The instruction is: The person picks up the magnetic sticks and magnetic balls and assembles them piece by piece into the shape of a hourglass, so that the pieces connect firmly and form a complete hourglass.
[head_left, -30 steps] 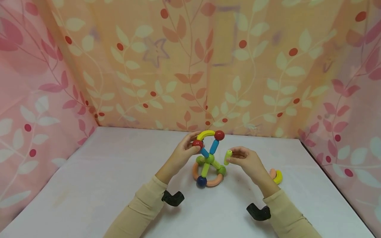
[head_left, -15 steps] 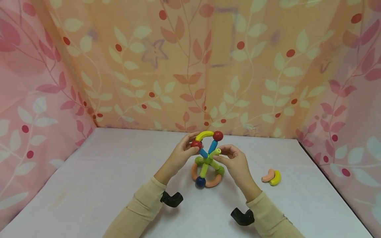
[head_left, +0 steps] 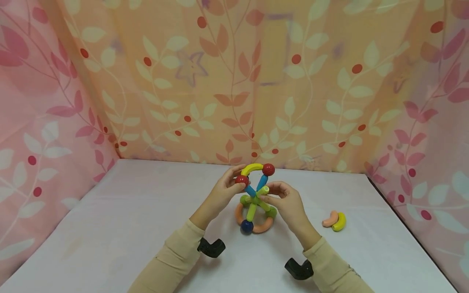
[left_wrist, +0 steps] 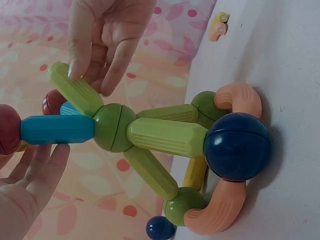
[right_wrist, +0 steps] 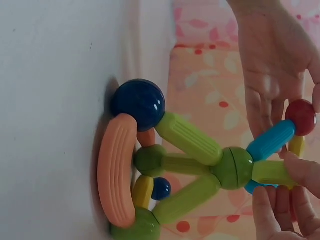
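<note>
A toy frame of magnetic rods and balls stands on the table, with peach curved rods [right_wrist: 116, 170] and a dark blue ball [head_left: 247, 227] in its base. Three light green rods rise from there to a green ball [left_wrist: 112, 127]. Two blue rods [left_wrist: 57, 129] lead up to red balls, joined by a yellow curved rod [head_left: 253, 167]. My left hand [head_left: 220, 194] holds the frame at its left red ball [head_left: 242, 180]. Between thumb and fingers my right hand [head_left: 289, 204] pinches another light green rod [left_wrist: 75, 90], whose lower end meets the green ball.
A peach curved rod [head_left: 330, 219] and a yellow curved rod [head_left: 339, 222] lie side by side to the right on the white table [head_left: 146, 195]. Behind the frame, another dark blue ball [left_wrist: 160, 228] shows low down. Patterned cloth [head_left: 234, 81] encloses the back and sides.
My right hand has moved left, bringing the light green rod from beside the frame against the green ball. The left hand stays on the red ball.
</note>
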The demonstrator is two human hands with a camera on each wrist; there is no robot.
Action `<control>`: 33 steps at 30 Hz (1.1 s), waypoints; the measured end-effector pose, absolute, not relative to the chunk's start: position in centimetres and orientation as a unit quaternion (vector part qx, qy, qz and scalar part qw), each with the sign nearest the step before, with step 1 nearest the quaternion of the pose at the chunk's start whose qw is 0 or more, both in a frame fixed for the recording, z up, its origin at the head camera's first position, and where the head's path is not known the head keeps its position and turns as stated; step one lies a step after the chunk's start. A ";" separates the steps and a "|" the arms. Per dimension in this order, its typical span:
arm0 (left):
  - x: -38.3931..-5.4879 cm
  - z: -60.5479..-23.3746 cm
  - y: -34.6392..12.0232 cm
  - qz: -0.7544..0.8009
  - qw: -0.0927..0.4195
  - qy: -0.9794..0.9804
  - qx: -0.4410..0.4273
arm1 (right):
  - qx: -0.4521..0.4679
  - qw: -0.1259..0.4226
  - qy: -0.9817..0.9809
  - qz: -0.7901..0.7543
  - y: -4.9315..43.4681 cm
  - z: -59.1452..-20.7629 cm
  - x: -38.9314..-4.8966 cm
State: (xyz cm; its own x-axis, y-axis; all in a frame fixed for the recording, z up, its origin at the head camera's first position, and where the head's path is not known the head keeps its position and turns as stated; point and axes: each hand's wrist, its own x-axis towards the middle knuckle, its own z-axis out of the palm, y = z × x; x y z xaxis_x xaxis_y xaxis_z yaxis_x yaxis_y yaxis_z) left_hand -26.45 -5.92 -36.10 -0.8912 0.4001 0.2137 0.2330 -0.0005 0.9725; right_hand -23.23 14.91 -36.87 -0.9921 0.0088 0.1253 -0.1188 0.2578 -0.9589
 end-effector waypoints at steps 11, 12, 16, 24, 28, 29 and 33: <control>-26.8 -35.8 -6.0 0.671 0.062 0.705 0.221 | -0.060 0.024 -0.844 0.532 23.2 -35.5 -22.5; -26.8 -35.8 -5.9 0.671 0.063 0.705 0.221 | -0.071 0.017 -0.849 0.523 24.3 -35.6 -22.5; -26.7 -35.8 -5.9 0.673 0.062 0.705 0.215 | -0.090 -0.006 -0.861 0.501 29.2 -36.5 -22.4; -26.6 -36.0 -5.7 0.677 0.067 0.702 0.211 | -0.104 -0.045 -0.861 0.496 35.3 -38.6 -21.1; -26.6 -36.0 -5.6 0.674 0.064 0.705 0.212 | -0.125 -0.070 -0.854 0.501 36.9 -39.2 -20.8; -26.6 -36.0 -5.6 0.674 0.063 0.704 0.213 | -0.129 -0.079 -0.848 0.507 37.2 -39.3 -20.7; -26.8 -35.7 -5.4 0.673 0.065 0.703 0.221 | -0.145 -0.110 -0.803 0.568 38.1 -39.9 -20.7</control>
State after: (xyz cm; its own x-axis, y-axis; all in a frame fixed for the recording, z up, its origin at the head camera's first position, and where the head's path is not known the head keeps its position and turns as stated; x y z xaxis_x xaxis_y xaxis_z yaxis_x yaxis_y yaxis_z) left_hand -26.76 -5.42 -35.75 -0.8937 0.3985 0.2061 0.2231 -0.0037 0.9748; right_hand -20.67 38.11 -39.90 -0.9336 0.1079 -0.3417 0.3582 0.3128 -0.8797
